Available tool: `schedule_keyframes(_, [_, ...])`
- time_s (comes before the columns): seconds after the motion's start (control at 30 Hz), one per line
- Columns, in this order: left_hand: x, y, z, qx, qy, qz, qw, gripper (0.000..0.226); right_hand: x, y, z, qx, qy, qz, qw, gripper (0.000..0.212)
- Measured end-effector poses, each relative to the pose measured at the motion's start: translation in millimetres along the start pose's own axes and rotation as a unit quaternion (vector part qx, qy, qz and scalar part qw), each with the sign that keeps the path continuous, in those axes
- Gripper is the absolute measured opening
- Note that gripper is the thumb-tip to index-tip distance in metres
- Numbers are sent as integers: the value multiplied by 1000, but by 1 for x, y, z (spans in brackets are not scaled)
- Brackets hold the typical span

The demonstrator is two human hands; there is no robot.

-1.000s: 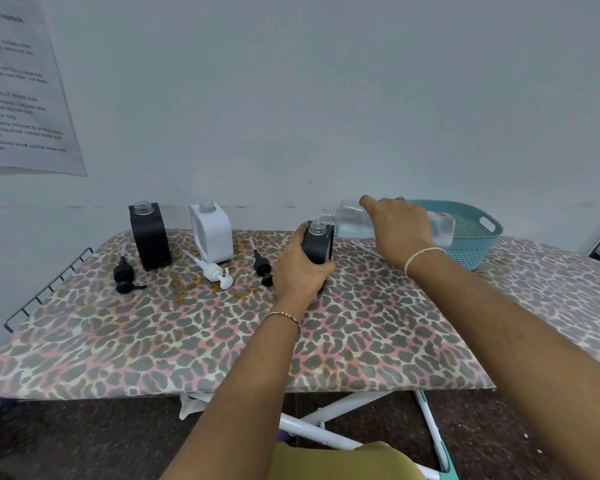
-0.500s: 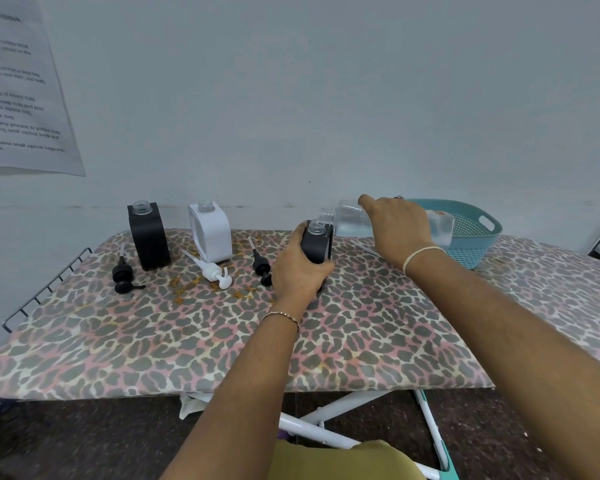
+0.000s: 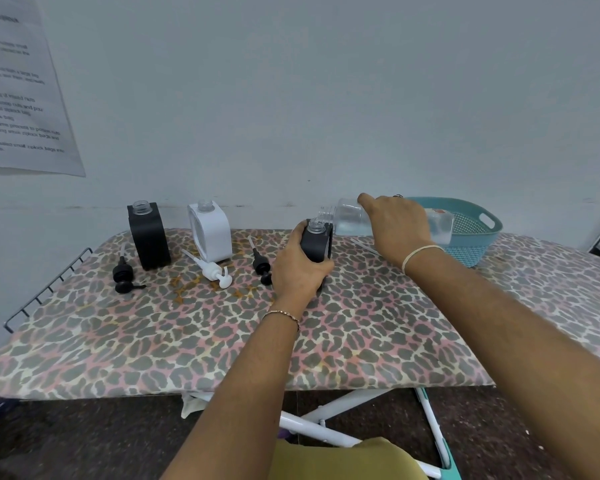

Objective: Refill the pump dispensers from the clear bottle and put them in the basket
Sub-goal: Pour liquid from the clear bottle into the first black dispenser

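I work over the leopard-print padded ironing board (image 3: 222, 341), with the teal perforated plastic basket (image 3: 478, 237) at its far right. My right hand (image 3: 395, 225) wraps the clear plastic bottle (image 3: 349, 220), tipped almost level, its neck at the mouth of the small black square dispenser (image 3: 317, 245). My left hand (image 3: 297, 268) clasps that dispenser's sides on the board. I judge the bottle thin-walled and squeezable, best held mid-body, and the dispenser rigid. I cannot make out any flow, and my hand hides the bottle's middle.
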State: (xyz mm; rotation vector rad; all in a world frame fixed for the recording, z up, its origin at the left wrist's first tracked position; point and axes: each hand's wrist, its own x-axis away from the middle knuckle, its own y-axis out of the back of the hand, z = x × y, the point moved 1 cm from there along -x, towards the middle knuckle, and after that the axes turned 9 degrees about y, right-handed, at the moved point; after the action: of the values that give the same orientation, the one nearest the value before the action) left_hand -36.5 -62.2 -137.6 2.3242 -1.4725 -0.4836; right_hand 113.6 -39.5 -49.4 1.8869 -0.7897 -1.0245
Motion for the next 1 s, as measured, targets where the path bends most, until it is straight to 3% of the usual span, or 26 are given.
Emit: schedule_keyframes(1.0, [0,1,-1,-2,-5,2,1000,84,2,1,2,5,-2,-2,1000,46])
